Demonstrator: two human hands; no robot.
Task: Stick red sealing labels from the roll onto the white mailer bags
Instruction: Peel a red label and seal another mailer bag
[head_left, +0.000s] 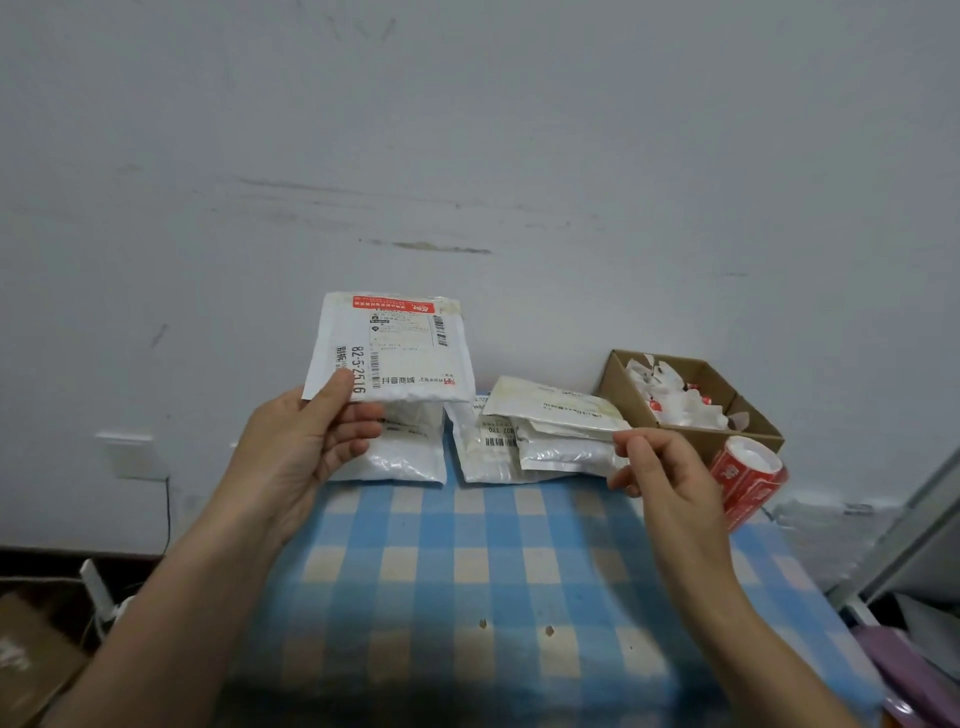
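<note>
My left hand (306, 447) holds a white mailer bag (400, 358) upright by its lower left corner, thumb on the front. A red sealing label (393, 304) runs along that bag's top edge. Beneath it another white mailer bag (400, 452) lies flat on the table. To the right lies a pile of white mailer bags (540, 436). My right hand (667, 478) hovers at the pile's right edge, fingers loosely curled, thumb and forefinger near each other; I cannot tell whether it holds anything. The roll of red labels (745, 480) lies just right of that hand.
A blue-and-cream checked tablecloth (493, 571) covers the small table. A brown cardboard box (691, 400) with peeled label backings stands at the back right against the wall. A wall socket (132, 457) sits left of the table; clutter lies on the floor at both sides.
</note>
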